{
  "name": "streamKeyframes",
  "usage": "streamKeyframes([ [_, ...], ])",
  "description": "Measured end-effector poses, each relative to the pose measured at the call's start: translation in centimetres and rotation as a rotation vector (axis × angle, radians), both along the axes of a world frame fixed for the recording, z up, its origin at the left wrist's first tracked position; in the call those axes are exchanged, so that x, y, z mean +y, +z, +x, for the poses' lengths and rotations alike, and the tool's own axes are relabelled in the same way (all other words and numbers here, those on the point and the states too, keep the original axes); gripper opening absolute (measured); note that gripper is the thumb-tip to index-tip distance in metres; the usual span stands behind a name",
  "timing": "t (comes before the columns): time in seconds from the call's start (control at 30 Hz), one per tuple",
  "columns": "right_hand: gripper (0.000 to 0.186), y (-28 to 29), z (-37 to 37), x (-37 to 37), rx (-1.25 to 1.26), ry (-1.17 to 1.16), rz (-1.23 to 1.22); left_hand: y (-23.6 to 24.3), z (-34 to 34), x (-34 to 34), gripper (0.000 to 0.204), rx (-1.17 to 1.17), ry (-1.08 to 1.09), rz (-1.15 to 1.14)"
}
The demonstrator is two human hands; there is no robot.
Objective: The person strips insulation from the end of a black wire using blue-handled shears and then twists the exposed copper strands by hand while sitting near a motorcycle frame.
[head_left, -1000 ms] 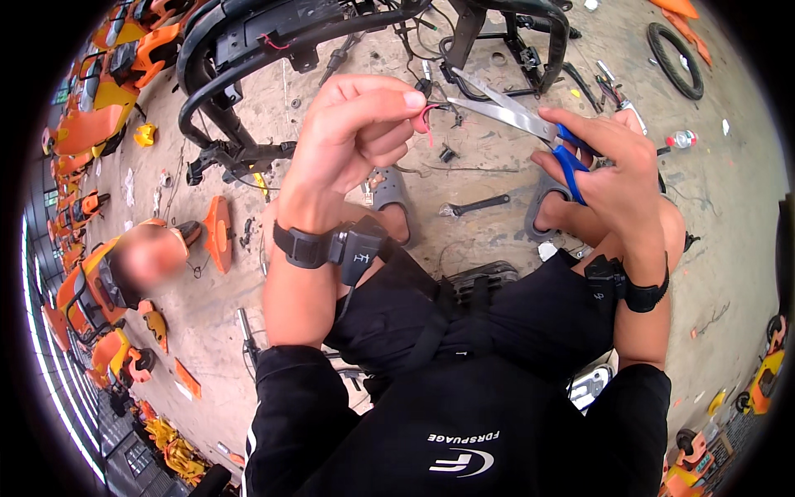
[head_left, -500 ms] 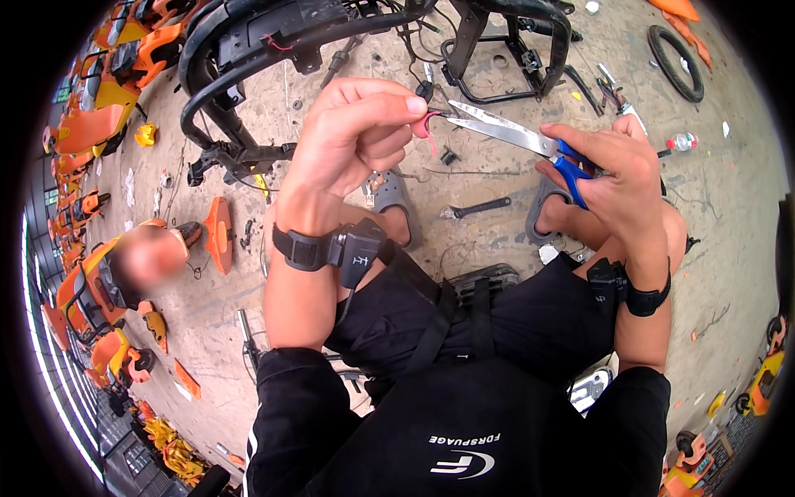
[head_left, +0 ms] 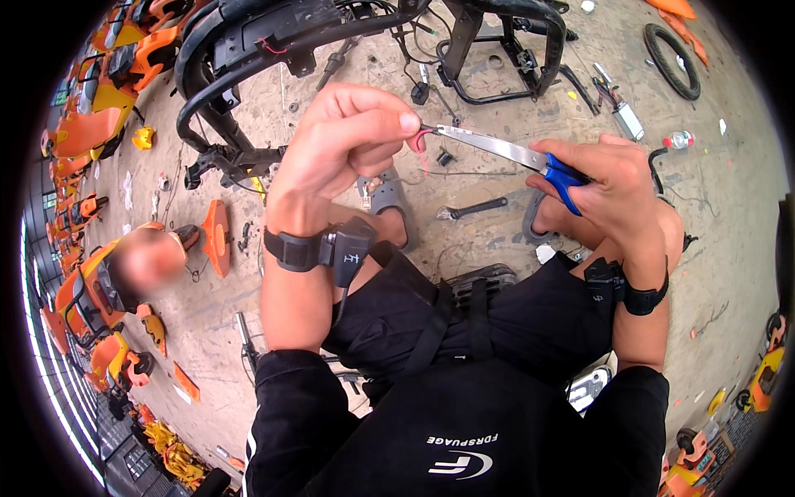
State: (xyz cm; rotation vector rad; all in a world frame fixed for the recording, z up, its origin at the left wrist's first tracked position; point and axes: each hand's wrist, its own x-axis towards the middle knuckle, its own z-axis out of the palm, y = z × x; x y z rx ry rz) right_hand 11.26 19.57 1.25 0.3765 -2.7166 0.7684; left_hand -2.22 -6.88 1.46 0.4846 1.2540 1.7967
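Between thumb and forefinger, my left hand (head_left: 352, 149) pinches a thin wire (head_left: 423, 134), pink and black, whose short ends stick out past the fingertips. A pink strand hangs below them. My right hand (head_left: 609, 178) grips blue-handled scissors (head_left: 497, 149) by the finger loops. The scissor blades are closed together and point left, their tips at the wire's dark end. Whether the tips bite on the wire is too small to tell. Both hands are raised above the floor, in front of a black metal vehicle frame (head_left: 248, 70).
An adjustable wrench (head_left: 472, 209) lies on the concrete between my feet. Farther right are a silver box with wires (head_left: 628, 121), a plastic bottle (head_left: 679, 140) and a black tyre (head_left: 672, 62). Orange and yellow vehicle bodies (head_left: 91, 128) line the left side, where another person (head_left: 153, 257) is.
The scissor blades have gone from spread to closed at the wire's end. Both hands have shifted slightly left, and the wire is still pinched in my left hand.
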Motion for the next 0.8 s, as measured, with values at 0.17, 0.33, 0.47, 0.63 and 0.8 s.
streamKeyframes([
  [0.17,0.024,0.2,0.0,0.3,0.039,0.007,0.043,0.3,0.4,0.0,0.014,0.124,0.026,-0.115],
  [0.33,0.022,0.0,0.0,0.2,0.040,0.004,0.016,0.6,0.7,0.0,0.012,0.229,0.065,-0.194],
  [0.47,0.023,-0.1,0.3,-0.2,-0.083,0.012,-0.130,0.6,0.6,-0.1,0.013,0.290,0.084,-0.241],
  [0.63,0.028,-0.6,0.4,-0.3,-0.318,0.066,-0.333,1.0,0.9,0.0,0.015,0.528,0.161,-0.292],
  [0.8,0.033,-0.2,0.5,-1.7,-0.761,-0.078,-0.789,0.6,1.5,1.0,0.014,0.597,0.378,-0.283],
])
